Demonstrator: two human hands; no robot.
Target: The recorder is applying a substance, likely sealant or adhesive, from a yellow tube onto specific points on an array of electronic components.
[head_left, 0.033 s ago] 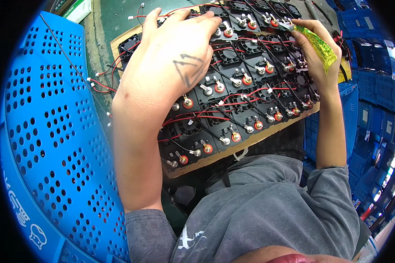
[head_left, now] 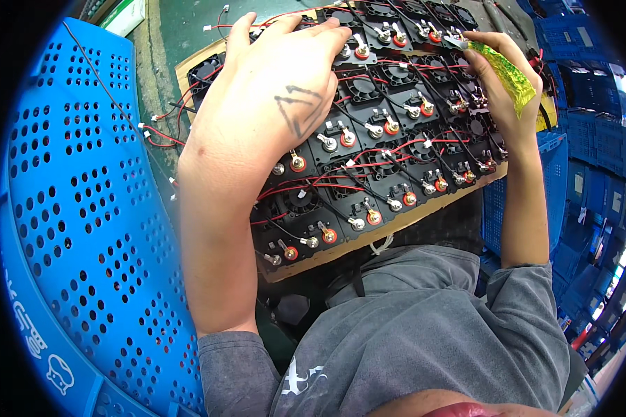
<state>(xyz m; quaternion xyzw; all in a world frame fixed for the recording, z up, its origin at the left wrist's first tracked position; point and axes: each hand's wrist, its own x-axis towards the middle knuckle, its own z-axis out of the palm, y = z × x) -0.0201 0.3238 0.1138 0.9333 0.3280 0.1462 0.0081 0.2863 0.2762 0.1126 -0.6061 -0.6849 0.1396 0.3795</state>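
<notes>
My left hand (head_left: 278, 90) lies palm down over the upper left of several black panels, fingers stretched and spread. Its palm and whatever is beneath it are hidden. In my right hand (head_left: 511, 76), at the panels' far right, is a tool wrapped in shiny yellow-green foil (head_left: 511, 80), with a thin grey metal tip (head_left: 455, 43) pointing left. That tip is close to a row of metal terminals at the back. Each black panel (head_left: 355, 115) carries a small fan (head_left: 363, 87), red and black wires, and paired terminals (head_left: 391, 126), one with a red ring.
Cardboard (head_left: 410, 219) lies under the panels on a green table (head_left: 181, 28). A blue perforated crate (head_left: 97, 174) stands close on my left. Blue crates (head_left: 605, 146) are stacked on the right. Loose wires with white plugs (head_left: 146, 131) trail off the left edge. Hand tools (head_left: 501, 21) lie at the far right.
</notes>
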